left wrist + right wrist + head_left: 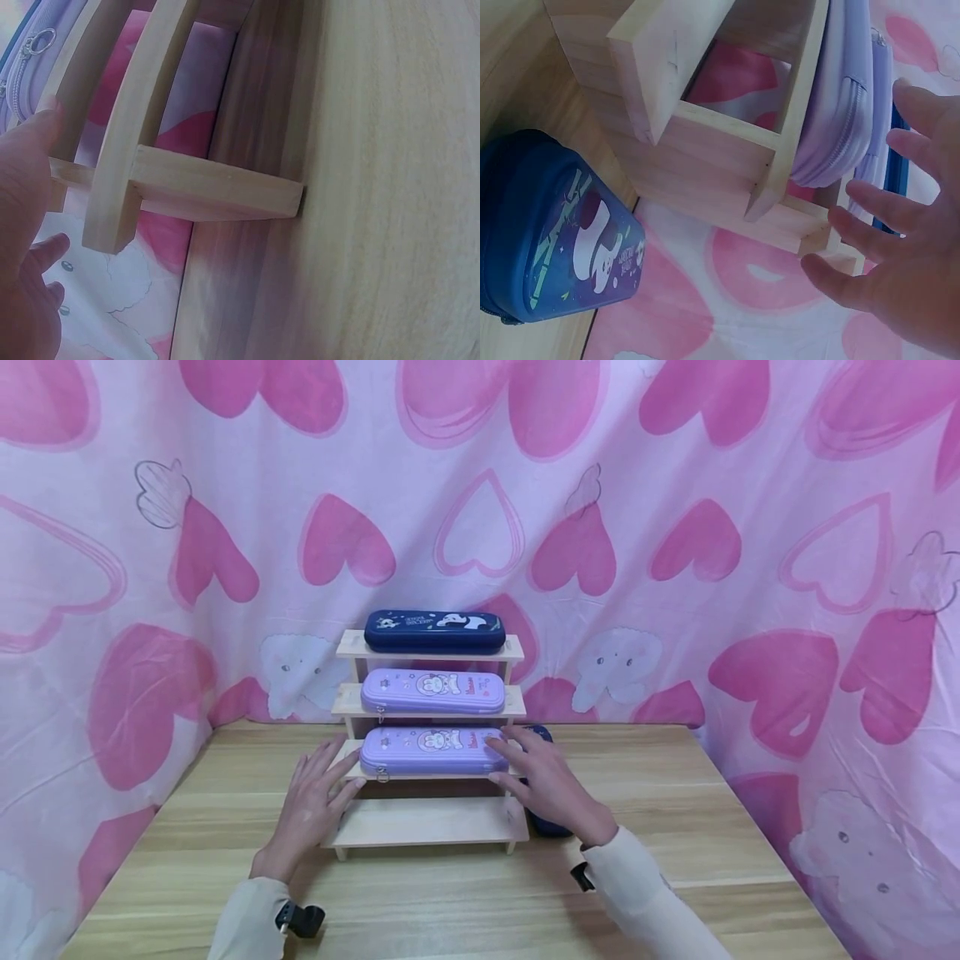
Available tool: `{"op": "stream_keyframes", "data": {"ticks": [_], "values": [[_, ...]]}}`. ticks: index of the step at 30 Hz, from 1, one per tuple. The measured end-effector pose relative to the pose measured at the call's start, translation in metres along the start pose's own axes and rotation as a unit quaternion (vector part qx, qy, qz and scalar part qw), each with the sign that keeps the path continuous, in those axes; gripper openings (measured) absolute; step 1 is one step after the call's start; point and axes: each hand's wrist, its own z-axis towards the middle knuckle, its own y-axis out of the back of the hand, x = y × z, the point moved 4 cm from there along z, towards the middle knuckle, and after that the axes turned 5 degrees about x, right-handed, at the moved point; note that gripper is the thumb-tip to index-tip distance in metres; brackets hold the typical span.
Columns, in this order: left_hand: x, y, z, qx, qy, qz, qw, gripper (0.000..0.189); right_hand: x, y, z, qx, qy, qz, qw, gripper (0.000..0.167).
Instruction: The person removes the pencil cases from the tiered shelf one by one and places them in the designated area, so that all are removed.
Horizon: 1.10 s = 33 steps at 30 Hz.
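Observation:
A wooden stepped rack (427, 821) stands on the table. On its second step from the bottom lies a lilac pencil case (408, 752) with a cartoon print and a zipper pull at its left end. My left hand (310, 802) is at that end, its fingertips right by the case and the step's edge. At the opposite end is my right hand (553, 783), fingers reaching toward the case's corner. The right wrist view shows this right hand (900, 255) with fingers spread beside the case and nothing in its grasp.
A matching lilac pencil case (401, 691) lies one step higher, and a navy panda pencil case (420, 635) tops the rack. Another navy panda pencil case (592, 240) is on the table at the rack's right side. Heart-patterned cloth (457, 527) hangs behind the table.

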Motion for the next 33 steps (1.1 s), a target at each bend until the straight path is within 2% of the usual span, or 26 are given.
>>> {"op": "stream_keyframes", "data": {"ticks": [14, 19, 33], "values": [[-0.001, 0.0, -0.001, -0.008, -0.006, -0.005, 0.9999, 0.047, 0.008, -0.007, 0.01, 0.006, 0.042, 0.014, 0.999, 0.052], [0.001, -0.001, -0.001, -0.007, -0.006, -0.008, 0.9999, 0.048, 0.014, -0.009, 0.016, 0.02, 0.048, 0.01, 0.9986, 0.052], [0.0, -0.001, -0.001, -0.006, -0.003, -0.001, 1.0, 0.048, 0.023, -0.016, 0.034, 0.052, 0.074, -0.033, 0.9954, 0.053]]}}
